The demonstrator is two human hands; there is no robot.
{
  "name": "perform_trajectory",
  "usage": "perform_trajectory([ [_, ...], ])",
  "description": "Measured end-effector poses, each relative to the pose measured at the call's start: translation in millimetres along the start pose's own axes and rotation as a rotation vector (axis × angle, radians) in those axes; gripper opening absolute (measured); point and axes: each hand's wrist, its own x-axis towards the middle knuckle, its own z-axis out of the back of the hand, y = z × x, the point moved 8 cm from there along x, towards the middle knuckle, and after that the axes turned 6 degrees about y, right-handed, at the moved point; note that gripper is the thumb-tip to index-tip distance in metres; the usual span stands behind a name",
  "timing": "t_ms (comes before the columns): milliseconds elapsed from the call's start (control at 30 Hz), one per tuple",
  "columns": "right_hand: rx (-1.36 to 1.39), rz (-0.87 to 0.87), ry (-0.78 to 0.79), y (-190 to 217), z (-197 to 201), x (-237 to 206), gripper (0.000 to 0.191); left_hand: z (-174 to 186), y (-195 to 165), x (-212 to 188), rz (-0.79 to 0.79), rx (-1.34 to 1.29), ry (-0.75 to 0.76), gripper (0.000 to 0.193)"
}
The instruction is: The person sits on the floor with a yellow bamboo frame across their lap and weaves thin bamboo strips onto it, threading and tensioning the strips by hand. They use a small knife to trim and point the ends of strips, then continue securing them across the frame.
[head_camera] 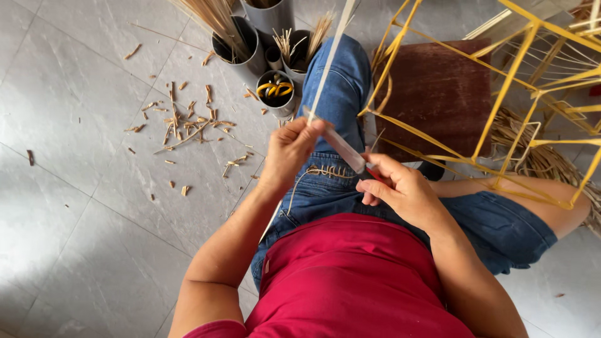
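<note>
Two hands, left hand (289,150) pinching pale strip (330,56), right hand (400,188) gripping knife (345,149)

Left of the knees the grey floor (81,206) lies wide open, with only loose chips (188,125) scattered toward its far edge. Straight ahead a cluster of tubes (263,44) stuffed with reeds blocks the way. To the right the yellow frame (501,94) and the brown stool (438,94) crowd in close, with a fibre bundle (544,156) behind them. Both hands work tight over the lap.
</note>
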Motion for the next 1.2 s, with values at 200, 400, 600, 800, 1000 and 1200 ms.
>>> perform_trajectory([
  [200, -0.406, 0.109, -0.044, 50.4, -1.2, 57.8, 0.047, 98.6, -28.0, -3.8, -0.179, 0.105, -0.285, 0.033],
  [400, -0.892, 0.318, 0.064, 83.3, -33.3, 154.1, 0.033, 154.0, -6.7, -24.7, -0.073, -0.020, -0.455, 0.032],
  [600, -1.295, 0.170, 0.071, 41.6, -61.4, 255.6, 0.011, 174.0, 24.6, -33.2, -0.053, 0.002, -0.498, 0.028],
  [800, -1.313, 0.115, 0.077, -2.9, -74.6, 314.4, 0.015, 174.4, 55.0, -24.7, -0.017, -0.094, -0.444, 0.024],
  [1000, -0.852, 0.374, 0.029, 21.7, -64.8, 307.1, 0.036, 163.8, 73.5, -16.0, 0.021, -0.163, -0.396, 0.020],
  [1200, -0.129, 0.232, 0.200, 45.4, -72.7, 236.2, 0.033, 143.3, 60.1, -4.5, -0.084, -0.124, -0.346, 0.019],
])
